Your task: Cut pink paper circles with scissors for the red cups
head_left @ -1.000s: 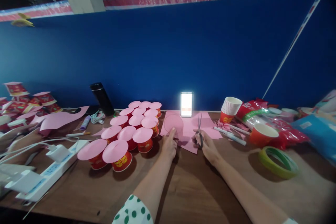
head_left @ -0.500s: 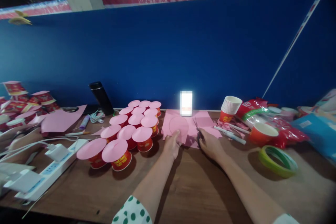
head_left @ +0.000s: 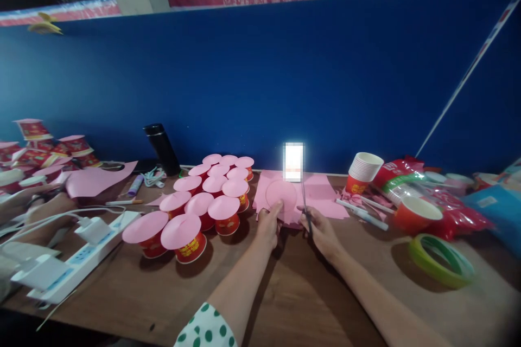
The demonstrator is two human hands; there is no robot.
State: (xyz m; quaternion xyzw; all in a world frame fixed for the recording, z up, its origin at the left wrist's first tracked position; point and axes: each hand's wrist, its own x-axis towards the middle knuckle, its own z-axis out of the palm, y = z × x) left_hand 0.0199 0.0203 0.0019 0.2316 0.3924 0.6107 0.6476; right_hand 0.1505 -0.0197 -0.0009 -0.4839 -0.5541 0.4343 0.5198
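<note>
While our left hand (head_left: 267, 227) pinches the circle-marked pink paper (head_left: 280, 193), thumb on top, our right hand (head_left: 321, 232), fingers curled, grips the scissors (head_left: 308, 220), blades pointing away from us.

Looks matt and papery on pink sheet (head_left: 280, 192). Looks glossy plastic on red bag (head_left: 458, 214), wood-grained on counter (head_left: 299, 293).
</note>
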